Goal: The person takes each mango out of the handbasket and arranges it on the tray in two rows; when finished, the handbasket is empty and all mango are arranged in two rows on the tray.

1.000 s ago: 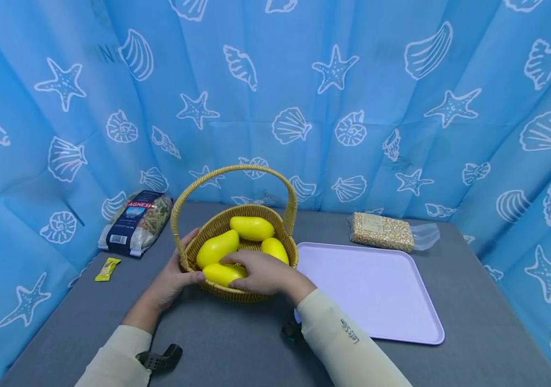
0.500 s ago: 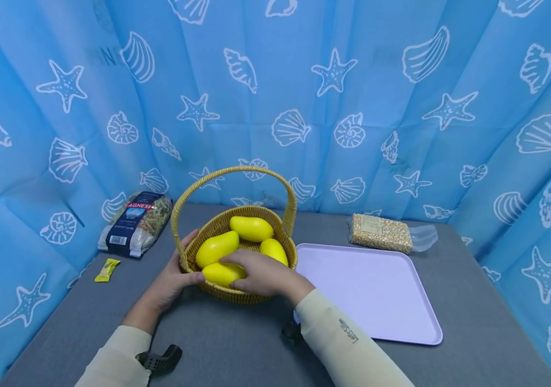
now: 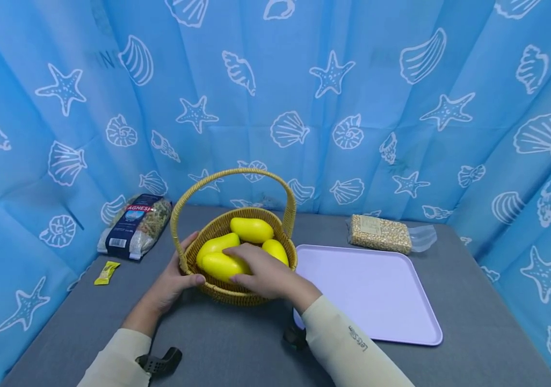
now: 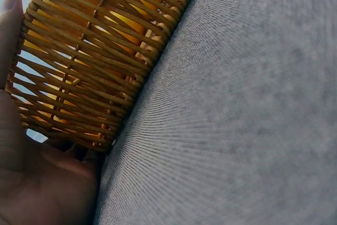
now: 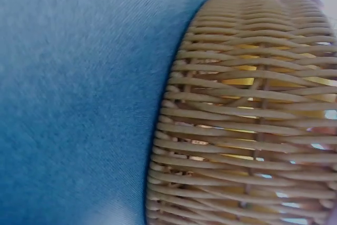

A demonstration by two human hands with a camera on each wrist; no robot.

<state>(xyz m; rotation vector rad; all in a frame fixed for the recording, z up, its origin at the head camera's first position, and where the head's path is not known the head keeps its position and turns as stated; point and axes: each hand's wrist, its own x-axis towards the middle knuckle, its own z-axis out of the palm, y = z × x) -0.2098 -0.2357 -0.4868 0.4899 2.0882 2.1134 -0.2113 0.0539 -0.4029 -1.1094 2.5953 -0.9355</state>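
Observation:
A woven wicker basket [image 3: 237, 297] with a tall arched handle stands on the grey table, with several smooth yellow mangoes inside. My left hand [image 3: 171, 284] grips its left side, thumb over the front rim; the left wrist view shows that hand [image 4: 47, 183] against the weave. Reaching in over the front rim, my right hand [image 3: 270, 273] holds the front mango [image 3: 224, 267] between thumb and fingers, raised a little and overlapping the left mango [image 3: 216, 246]. Another mango [image 3: 251, 230] lies at the back, and a further mango [image 3: 275, 249] at the right is partly hidden by my hand.
Right of the basket lies a lilac tray [image 3: 367, 290]. Behind it is a clear pack of pale kernels [image 3: 382, 234]. A pasta bag [image 3: 135, 226] and a small yellow wrapped sweet [image 3: 107, 273] lie at left. A blue shell-print curtain [image 3: 266, 107] hangs behind the table.
My right hand has lifted the front mango slightly, so it now covers part of the left one. My left hand has stayed at the basket's side.

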